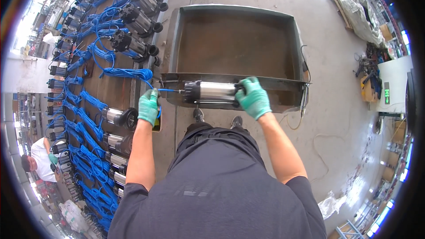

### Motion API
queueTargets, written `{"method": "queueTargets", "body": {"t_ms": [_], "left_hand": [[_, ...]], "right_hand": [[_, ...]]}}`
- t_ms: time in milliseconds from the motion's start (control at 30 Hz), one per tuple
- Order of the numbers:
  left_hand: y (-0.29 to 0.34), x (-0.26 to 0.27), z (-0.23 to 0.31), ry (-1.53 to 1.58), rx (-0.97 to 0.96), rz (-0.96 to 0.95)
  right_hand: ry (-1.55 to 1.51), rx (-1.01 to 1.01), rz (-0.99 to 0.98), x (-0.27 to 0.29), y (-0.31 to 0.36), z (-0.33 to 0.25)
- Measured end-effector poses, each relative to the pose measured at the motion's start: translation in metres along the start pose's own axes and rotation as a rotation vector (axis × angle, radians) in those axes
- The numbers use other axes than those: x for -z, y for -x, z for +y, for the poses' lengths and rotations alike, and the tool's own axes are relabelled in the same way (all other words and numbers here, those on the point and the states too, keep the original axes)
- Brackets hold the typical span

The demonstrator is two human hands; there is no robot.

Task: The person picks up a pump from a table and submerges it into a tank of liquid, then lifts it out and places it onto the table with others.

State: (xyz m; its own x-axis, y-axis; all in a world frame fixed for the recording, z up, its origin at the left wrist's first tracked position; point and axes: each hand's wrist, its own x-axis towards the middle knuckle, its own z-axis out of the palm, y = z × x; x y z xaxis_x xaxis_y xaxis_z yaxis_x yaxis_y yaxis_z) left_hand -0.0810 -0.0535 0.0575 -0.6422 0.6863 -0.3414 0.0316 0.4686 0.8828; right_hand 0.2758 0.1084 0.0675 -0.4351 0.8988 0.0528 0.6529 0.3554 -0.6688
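At frame centre, grips the blue cable (168,90) in the left hand (148,105), the silver pump (217,92) in the right hand (255,99). Seems to be steadying it at the tank (234,40); likely needs cable slack next.

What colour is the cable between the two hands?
The cable is blue, seen best in the head view.

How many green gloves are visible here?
3 clearly visible: on the person's left hand at the blue cable, on the right hand at the end of the pump, and on a co-worker's hand at far left. A fourth may be hidden.
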Motion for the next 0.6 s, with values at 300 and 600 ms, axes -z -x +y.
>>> {"method": "queueTargets", "body": {"t_ms": [300, 600], "left_hand": [[-0.002, 0.005, 0.018, 0.146, -0.110, -0.113], [0.016, -0.081, 0.134, -0.342, -0.946, -0.511]], "right_hand": [[-0.062, -0.011, -0.003, -0.013, -0.013, 0.002], [0.421, -0.220, 0.018, -0.043, 0.019, 0.109]]}}
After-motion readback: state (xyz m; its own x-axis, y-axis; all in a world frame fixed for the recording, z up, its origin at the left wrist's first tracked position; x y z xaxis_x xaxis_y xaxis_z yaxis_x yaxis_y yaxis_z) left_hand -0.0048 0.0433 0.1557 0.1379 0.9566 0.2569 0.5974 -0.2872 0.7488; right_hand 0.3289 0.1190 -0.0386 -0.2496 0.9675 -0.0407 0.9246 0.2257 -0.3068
